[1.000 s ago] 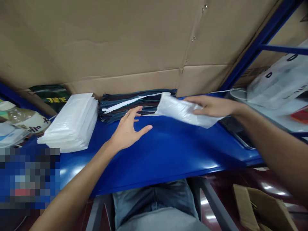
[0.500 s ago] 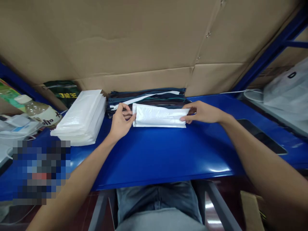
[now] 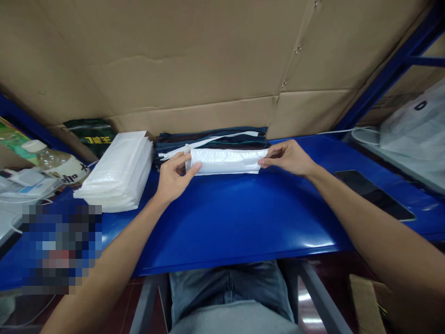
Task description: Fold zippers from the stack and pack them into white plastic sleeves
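A white padded mailer (image 3: 227, 161), long and narrow as if folded or rolled over, is held level between my two hands just above the blue table (image 3: 236, 218). My left hand (image 3: 175, 175) grips its left end, thumb on the near face and fingers behind. At the right end my right hand (image 3: 287, 157) pinches it between thumb and fingers. Directly behind the mailer lies a pile of dark zippers (image 3: 212, 138) with one white zipper (image 3: 208, 141) across the top. To the left of my left hand is a stack of white padded mailers (image 3: 116, 169).
A drink bottle (image 3: 57, 162) and a dark green bag (image 3: 92, 134) stand at the left. On the right lie a phone (image 3: 373, 194) and a white plastic bag (image 3: 413, 123). A cardboard sheet (image 3: 174, 55) walls off the back; a blue frame post (image 3: 382, 74) rises at the right.
The mailer looks narrower from front to back, its near edge moved away from me. My left thumb now lies over its front, and my right hand has shifted slightly left.
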{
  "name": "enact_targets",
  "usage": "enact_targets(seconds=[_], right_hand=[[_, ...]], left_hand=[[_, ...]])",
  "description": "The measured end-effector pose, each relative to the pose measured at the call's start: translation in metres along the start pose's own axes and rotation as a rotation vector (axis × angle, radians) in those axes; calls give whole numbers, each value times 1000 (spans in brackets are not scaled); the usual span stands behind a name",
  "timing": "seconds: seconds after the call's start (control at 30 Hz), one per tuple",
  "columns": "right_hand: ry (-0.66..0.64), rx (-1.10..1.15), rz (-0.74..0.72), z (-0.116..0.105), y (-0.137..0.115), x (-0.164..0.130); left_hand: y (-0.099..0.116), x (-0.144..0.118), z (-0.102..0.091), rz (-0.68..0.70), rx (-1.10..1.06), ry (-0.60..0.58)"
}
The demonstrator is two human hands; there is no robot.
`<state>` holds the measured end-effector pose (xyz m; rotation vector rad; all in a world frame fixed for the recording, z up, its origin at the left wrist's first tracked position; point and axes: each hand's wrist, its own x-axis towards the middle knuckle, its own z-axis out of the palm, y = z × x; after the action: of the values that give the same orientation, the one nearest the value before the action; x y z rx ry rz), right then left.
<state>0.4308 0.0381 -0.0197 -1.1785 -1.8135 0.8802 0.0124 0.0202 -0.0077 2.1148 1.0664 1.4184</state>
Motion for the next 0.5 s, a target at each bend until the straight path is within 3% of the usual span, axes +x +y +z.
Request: enact_targets(seconds=[0.17,0.3,0.5], right_hand=[[-76,30,-66,12,-4,-1],[-146,100,-49,27,-13,-2],[-172,84,-50,33,-14,-1]], left_hand=[[9,-2,-7,193,271,-304],[12,-4,-1,89,506,-577],[20,-2,12,173,832,-670]])
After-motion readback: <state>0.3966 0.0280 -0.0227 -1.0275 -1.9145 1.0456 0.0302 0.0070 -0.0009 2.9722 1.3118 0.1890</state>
